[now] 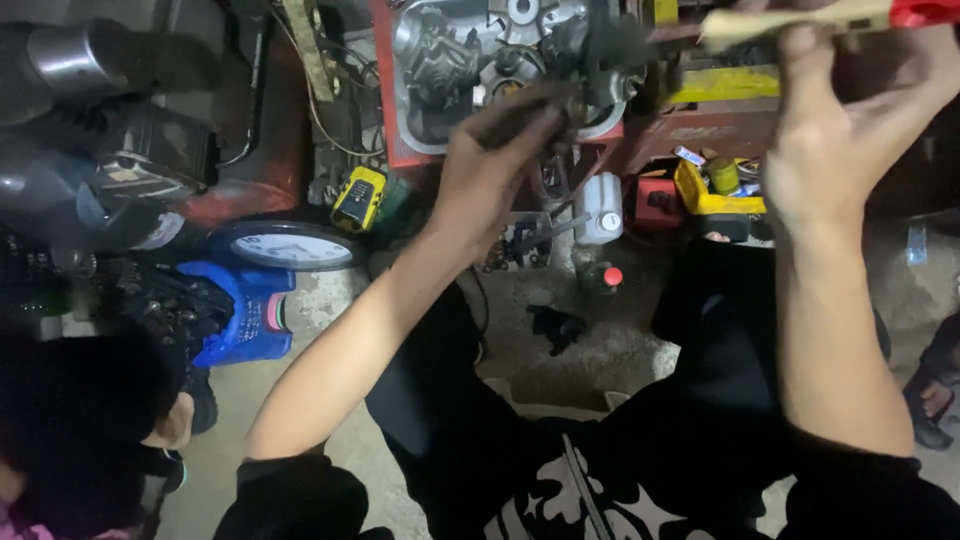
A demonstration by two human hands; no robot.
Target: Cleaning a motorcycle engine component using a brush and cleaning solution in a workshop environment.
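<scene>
My left hand reaches up to a grey metal engine casing mounted on a red frame, its fingers closed on a dark part at the casing's lower edge. My right hand is raised at the top right and grips a tool with a pale wooden shaft and a red end, held roughly level and pointing toward the engine. Both hands are blurred by motion.
A round clock face lies beside a blue plastic object at the left. A yellow tester, a white bottle, a red-capped bottle and a yellow tray of parts sit below the engine. Another person's dark head is at bottom left.
</scene>
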